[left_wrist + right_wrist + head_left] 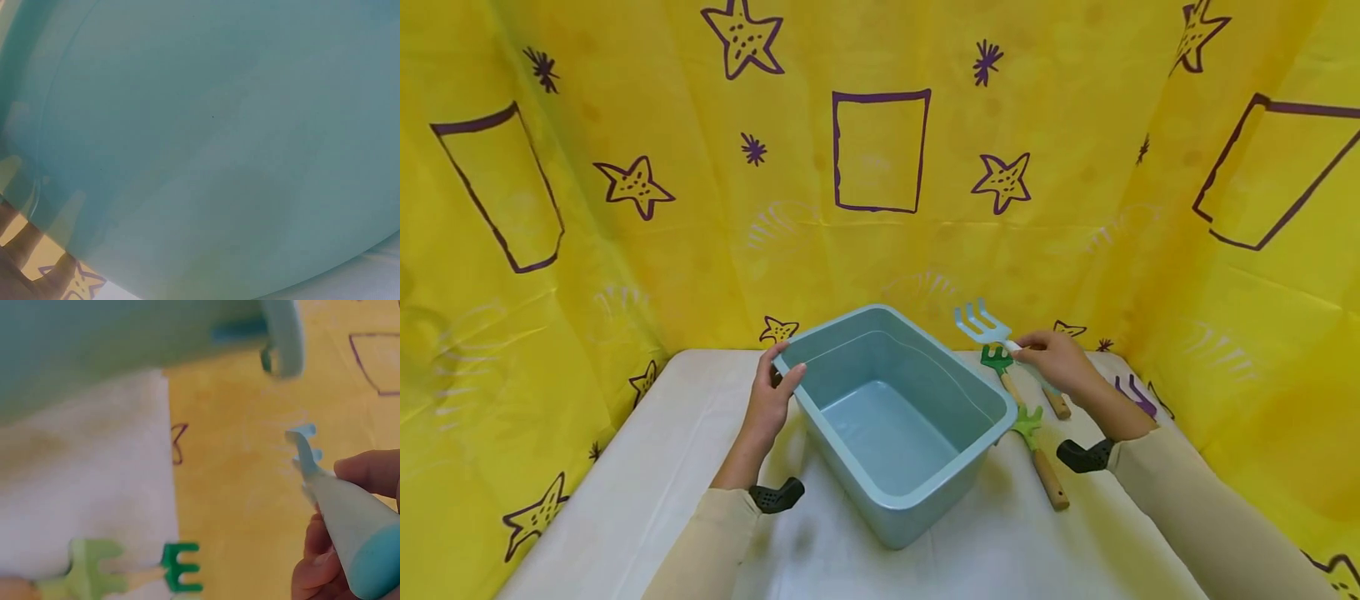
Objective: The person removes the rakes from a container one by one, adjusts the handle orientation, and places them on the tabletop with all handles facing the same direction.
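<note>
Pinching the pale blue fork [983, 327] by its neck, the right hand [1058, 363] holds the prongs raised just beyond the tub's right rim, fingers curled round the handle. The left hand [771, 398] clasps the far left corner of the blue-grey tub [925, 492], thumb over the rim. Two wooden-handled tools, a dark green rake [997, 361] and a light green one [1028, 423], lie beside the tub on the white table [647, 467]. Yellow cloth [625, 250] with purple stars and rectangles walls in the table on three sides.

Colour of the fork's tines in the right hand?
Light blue plastic fork head, held by the right hand; clearest in head view.
</note>
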`<state>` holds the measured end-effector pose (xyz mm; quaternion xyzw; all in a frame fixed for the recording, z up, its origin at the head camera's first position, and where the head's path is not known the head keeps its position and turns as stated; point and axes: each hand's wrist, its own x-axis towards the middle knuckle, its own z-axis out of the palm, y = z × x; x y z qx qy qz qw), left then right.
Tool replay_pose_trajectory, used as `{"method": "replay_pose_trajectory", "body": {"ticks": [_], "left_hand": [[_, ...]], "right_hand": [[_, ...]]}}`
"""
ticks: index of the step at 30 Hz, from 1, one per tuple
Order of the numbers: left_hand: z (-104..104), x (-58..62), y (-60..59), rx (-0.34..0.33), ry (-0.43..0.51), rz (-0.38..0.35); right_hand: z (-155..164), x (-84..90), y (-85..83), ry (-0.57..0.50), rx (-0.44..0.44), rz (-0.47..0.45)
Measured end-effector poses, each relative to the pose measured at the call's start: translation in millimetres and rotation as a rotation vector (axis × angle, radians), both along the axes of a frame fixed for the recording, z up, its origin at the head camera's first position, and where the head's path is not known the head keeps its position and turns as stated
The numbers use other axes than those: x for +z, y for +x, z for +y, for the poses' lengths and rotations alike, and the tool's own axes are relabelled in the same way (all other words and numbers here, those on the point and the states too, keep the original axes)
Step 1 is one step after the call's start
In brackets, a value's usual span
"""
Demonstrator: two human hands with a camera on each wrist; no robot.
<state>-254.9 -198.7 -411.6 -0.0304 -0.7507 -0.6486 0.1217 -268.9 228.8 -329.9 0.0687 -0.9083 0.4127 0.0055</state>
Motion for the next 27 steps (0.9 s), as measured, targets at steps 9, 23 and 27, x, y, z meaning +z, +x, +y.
{"method": "replay_pose_trajectory", "body": {"ticks": [9, 23, 27], "left_hand": [[1, 0.3, -0.2, -0.008, 0.022, -0.001], [0, 2.3, 0.0, -0.021, 0.019, -0.034], [0, 3.3, -0.3, -0.032, 0.027, -0.05]], "right_hand": [[38, -32.7, 11.1, 0.009, -0.069, 0.011], [88, -72.3, 37.2, 0.138, -0.103, 0.071], [99, -85.2, 42.3, 0.153, -0.118, 0.066]]}}
